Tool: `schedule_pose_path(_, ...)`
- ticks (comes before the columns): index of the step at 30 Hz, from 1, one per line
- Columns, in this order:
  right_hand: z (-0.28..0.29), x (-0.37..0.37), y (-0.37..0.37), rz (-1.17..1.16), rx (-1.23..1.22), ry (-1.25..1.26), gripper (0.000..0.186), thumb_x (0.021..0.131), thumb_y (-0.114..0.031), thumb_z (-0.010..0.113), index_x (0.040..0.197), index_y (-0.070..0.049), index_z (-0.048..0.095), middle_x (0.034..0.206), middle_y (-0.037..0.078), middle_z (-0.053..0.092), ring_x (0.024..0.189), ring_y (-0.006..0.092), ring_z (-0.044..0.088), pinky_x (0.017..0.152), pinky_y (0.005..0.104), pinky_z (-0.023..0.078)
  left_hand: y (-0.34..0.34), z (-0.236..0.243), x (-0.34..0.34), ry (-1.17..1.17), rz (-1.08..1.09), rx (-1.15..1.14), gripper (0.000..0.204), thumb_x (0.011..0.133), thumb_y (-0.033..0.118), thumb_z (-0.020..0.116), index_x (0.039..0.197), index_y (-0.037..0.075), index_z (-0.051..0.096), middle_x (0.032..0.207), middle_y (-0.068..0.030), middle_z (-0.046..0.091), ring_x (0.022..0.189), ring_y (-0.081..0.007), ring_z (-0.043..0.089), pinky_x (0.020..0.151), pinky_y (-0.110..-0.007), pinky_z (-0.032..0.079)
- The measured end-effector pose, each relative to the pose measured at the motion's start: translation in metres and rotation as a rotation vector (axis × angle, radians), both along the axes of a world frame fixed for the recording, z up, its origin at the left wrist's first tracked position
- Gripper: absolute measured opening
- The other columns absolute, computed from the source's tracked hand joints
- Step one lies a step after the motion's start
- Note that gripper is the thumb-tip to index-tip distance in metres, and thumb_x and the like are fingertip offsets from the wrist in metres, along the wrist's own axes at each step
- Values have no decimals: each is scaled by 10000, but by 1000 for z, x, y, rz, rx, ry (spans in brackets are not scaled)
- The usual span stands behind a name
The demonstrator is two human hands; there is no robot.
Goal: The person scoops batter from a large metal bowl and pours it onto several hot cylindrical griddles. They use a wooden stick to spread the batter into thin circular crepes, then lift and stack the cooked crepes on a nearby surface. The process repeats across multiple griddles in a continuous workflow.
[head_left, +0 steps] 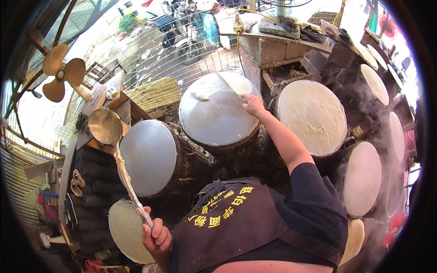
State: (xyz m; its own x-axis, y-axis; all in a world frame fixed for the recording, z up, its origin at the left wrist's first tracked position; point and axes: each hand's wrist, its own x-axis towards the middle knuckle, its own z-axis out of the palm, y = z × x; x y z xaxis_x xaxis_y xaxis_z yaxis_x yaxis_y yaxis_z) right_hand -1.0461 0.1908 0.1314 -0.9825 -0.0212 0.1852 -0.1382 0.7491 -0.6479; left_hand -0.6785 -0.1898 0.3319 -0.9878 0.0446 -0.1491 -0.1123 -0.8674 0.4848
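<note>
My left hand point(158, 237) is closed round the batter-crusted handle of a large ladle point(105, 125), whose round bowl is raised at the left. My right hand point(253, 105) reaches forward, fingers pinched on the end of a thin spreader point(230, 85). The spreader lies across pale batter point(207, 86) on the far part of a round grey griddle point(218, 120); the nearer part of that griddle is bare metal. Beside it, to the left, a second griddle point(148, 157) shows a bare grey top. A thin pale sheet of batter point(312, 118) covers the griddle to the right.
More batter-covered rounds stand near my left arm point(129, 232) and along my right side point(362, 179), with steam rising at the right. A brass-coloured fan point(63, 73) is at the far left. Wire mesh point(136, 54) runs behind the griddles, beside a cluttered ledge point(273, 34).
</note>
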Motion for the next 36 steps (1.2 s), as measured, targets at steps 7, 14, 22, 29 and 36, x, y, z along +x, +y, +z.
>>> schedule_pose_path(7, 7, 20, -9, 426, -27, -214, 518, 797, 8, 575, 1279, -181, 574, 1189, 121, 635, 969, 242, 648, 872, 313, 534, 29, -3, 7, 11, 15, -64, 470, 1021, 273, 391, 1437, 136, 219, 673, 1, 363, 444, -46, 332, 334, -173, 342)
schedule_pose_path(14, -8, -33, 0, 239, -76, -232, 484, 817, -34, 561, 1275, -190, 566, 1172, 167, 633, 986, 229, 656, 831, 323, 533, 50, 1, -1, -12, 24, -10, 491, 989, 257, 483, 1409, 139, 258, 662, -7, 388, 448, -63, 337, 335, -204, 353)
schedule_pose_path(22, 16, -20, 11, 449, -181, -311, 400, 855, -30, 573, 1229, -170, 602, 1183, 122, 638, 1034, 228, 636, 875, 355, 514, 56, 1, 1, -32, 16, -51, 509, 981, 271, 501, 1406, 150, 251, 663, -11, 394, 449, -80, 352, 349, -223, 369)
schedule_pose_path(29, 14, -10, 5, 664, 72, -218, 502, 772, 35, 541, 1211, -195, 621, 1082, 150, 660, 962, 286, 631, 861, 384, 504, 63, 6, -1, -59, 45, -134, 512, 970, 303, 517, 1393, 163, 266, 666, -17, 409, 449, -93, 357, 362, -240, 386)
schedule_pose_path(36, 15, -42, 20, 519, 105, -138, 430, 753, 13, 584, 1146, -152, 643, 1059, 157, 620, 998, 339, 571, 891, 379, 456, 69, 10, -8, -77, 9, -164, 501, 967, 302, 521, 1385, 157, 284, 641, -4, 391, 426, -69, 324, 334, -215, 351)
